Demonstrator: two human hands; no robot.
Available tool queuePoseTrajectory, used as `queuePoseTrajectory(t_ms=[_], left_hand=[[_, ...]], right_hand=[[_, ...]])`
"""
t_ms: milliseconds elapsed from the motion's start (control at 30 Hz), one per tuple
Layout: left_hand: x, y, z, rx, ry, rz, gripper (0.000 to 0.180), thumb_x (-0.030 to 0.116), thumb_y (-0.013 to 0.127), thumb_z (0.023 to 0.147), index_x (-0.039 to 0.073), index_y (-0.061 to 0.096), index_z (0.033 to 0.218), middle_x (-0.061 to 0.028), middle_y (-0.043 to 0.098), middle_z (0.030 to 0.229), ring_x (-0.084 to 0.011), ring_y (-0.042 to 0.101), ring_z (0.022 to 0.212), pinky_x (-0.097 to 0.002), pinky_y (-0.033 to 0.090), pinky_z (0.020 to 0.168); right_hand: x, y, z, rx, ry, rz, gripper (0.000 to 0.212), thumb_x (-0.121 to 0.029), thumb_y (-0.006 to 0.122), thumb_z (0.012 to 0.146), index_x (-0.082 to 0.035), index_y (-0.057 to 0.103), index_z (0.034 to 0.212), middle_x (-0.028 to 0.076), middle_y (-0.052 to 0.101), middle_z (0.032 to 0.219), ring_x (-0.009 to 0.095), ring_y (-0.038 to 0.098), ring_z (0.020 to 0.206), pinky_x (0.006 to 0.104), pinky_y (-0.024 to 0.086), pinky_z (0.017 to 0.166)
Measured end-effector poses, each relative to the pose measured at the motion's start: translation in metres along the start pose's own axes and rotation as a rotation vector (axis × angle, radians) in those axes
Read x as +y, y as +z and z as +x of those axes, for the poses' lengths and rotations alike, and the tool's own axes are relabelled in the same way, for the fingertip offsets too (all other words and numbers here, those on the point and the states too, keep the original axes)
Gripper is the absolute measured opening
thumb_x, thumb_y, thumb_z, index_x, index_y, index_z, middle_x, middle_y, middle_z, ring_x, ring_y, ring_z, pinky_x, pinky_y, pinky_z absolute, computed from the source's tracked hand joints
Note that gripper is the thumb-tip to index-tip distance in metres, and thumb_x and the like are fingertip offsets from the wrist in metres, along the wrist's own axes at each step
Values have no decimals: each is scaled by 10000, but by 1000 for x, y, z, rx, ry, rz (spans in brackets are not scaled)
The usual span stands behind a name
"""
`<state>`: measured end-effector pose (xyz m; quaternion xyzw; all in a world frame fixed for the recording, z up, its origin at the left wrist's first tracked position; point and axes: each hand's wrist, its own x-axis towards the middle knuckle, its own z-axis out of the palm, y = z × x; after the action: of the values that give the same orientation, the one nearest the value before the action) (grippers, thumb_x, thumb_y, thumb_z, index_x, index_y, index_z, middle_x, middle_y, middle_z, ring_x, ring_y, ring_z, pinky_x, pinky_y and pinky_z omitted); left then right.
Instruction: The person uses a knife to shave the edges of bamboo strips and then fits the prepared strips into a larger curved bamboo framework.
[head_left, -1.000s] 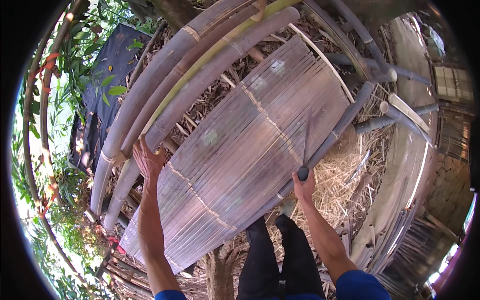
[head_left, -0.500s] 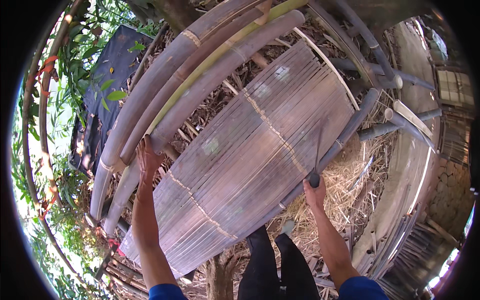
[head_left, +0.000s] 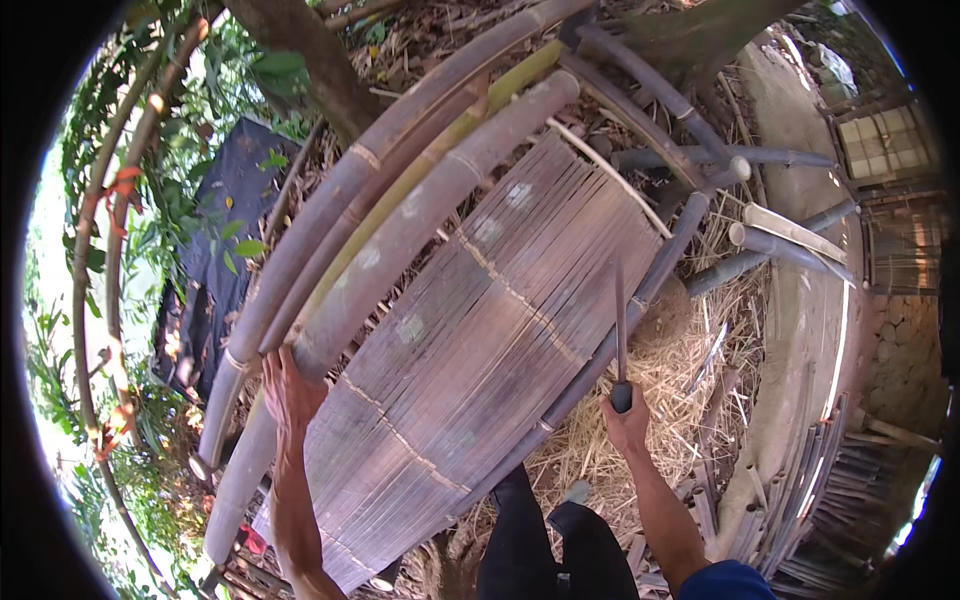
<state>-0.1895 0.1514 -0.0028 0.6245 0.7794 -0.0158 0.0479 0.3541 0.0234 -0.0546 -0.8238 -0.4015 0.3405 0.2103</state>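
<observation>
My left hand (head_left: 291,392) grips the near end of a thick grey-brown bamboo pole (head_left: 450,185), its fingers curled between that pole and the poles beside it. In my right hand (head_left: 627,424) is a long knife (head_left: 619,325), held by its dark handle. Its narrow blade points away from me, over the right side of the slatted bamboo bench top (head_left: 480,330). Beside the gripped pole run a yellow-green bamboo pole (head_left: 400,185) and other brown poles. The bench top's slats are bound with rows of lashing.
A bamboo rail (head_left: 585,375) edges the bench top's right side. Straw (head_left: 660,400) covers ground near my legs. Crossed bamboo poles (head_left: 700,160) stand at the far right. Foliage and a dark sheet (head_left: 235,220) lie left; a tree trunk (head_left: 300,60) rises at the back.
The view has shifted, and both hands appear lower in it. The gripped pole now lies closer against the bench top. The knife has swung more upright and away from the slats' edge.
</observation>
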Motion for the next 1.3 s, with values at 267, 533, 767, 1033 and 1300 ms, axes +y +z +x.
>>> queuePoseTrajectory(t_ms=[267, 533, 767, 1033, 1300], left_hand=[[67, -194, -87, 178, 307, 37, 671, 98, 807, 549, -4, 553, 1162, -208, 555, 1103, -418, 549, 1097, -504, 456, 952], [207, -292, -201, 228, 808, 157, 310, 75, 593, 810, 6, 603, 1113, -148, 553, 948, -323, 561, 941, -483, 457, 884], [298, -324, -283, 412, 1246, 320, 476, 131, 698, 757, 76, 598, 1220, -102, 616, 1092, -287, 577, 1136, -467, 457, 1017], [369, -484, -303, 1016, 1065, -553, 1104, 522, 916, 620, 24, 395, 1456, -175, 489, 1247, -328, 455, 1155, -500, 384, 1008], [460, -624, -155, 124, 587, -1723, 746, 477, 791, 827, 11, 545, 1356, -210, 629, 1259, -332, 628, 1144, -502, 523, 981]], right_hand=[[-177, -120, -46, -64, -405, 249, 477, -158, 800, 864, -13, 508, 1212, 112, 650, 985, 181, 639, 887, 343, 526, 816], [-168, -218, -118, -385, -536, 31, 709, -483, 754, 887, 0, 455, 1313, 232, 635, 1117, 397, 635, 1057, 466, 499, 918], [-68, -315, -218, -266, -482, 53, 771, -583, 776, 811, 12, 542, 1240, 236, 667, 1065, 364, 669, 990, 445, 515, 866], [73, -407, -325, 86, -298, 286, 708, -493, 872, 740, -22, 558, 1166, 88, 595, 919, 207, 574, 861, 356, 494, 803], [200, -416, -390, 244, -180, 405, 818, -376, 1014, 499, -49, 565, 1101, 24, 565, 909, 155, 526, 836, 329, 474, 759]])
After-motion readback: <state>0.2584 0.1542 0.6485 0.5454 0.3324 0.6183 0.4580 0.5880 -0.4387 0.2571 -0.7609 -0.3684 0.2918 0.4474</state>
